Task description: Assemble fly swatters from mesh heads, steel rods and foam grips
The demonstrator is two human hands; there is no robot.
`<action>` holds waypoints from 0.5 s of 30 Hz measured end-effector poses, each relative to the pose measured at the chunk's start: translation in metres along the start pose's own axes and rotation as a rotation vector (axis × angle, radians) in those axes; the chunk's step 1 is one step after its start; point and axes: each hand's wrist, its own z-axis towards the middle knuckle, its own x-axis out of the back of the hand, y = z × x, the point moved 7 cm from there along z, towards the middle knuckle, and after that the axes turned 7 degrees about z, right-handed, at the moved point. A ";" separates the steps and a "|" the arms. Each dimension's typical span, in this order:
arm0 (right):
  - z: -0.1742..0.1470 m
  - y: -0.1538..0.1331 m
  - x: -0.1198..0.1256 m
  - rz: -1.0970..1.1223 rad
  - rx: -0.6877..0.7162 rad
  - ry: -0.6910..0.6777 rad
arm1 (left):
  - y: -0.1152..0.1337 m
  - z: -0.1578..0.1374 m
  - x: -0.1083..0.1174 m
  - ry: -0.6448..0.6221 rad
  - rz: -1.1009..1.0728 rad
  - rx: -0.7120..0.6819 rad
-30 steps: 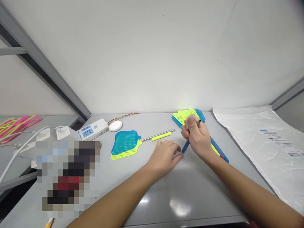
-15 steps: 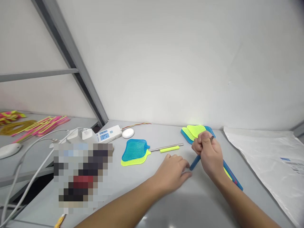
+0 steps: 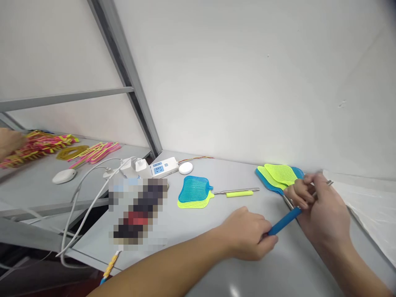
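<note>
My left hand (image 3: 252,234) is closed on the lower end of a blue handle (image 3: 285,221), thumb and fingers pinching it. The handle slants up to my right hand (image 3: 324,212), which is curled around its metal rod; the rod's tip (image 3: 330,182) pokes out past the fingers. Left of my hands lie a blue fly swatter head (image 3: 194,189) and a yellow-green fly swatter head (image 3: 193,204), overlapping. A silver rod (image 3: 241,190) and a yellow-green handle (image 3: 239,194) extend from them. Behind my right hand is a pile of yellow-green and blue fly swatters (image 3: 280,175), partly hidden.
A power strip (image 3: 165,166) and a round white device (image 3: 186,168) stand near the wall, beside a blurred-out object (image 3: 139,214). White cables (image 3: 78,206) hang at the left edge. Another person's hand (image 3: 10,142) is near pink-yellow strips (image 3: 46,146). Plastic sheeting (image 3: 371,198) lies right.
My left hand has closed on the end of the blue handle. My right hand has loosened and turned, showing more of the handle. The view has swung left, and another person's hand appears.
</note>
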 end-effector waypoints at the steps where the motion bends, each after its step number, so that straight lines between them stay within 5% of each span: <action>1: 0.000 0.005 -0.001 -0.014 -0.007 -0.017 | 0.000 -0.001 0.002 0.013 -0.018 0.017; 8: -0.028 0.042 -0.026 -0.169 -0.121 -0.192 | -0.004 -0.008 0.016 0.115 -0.146 0.124; 15: -0.032 0.030 -0.025 -0.205 -0.048 -0.124 | 0.000 -0.004 0.006 0.028 -0.101 0.095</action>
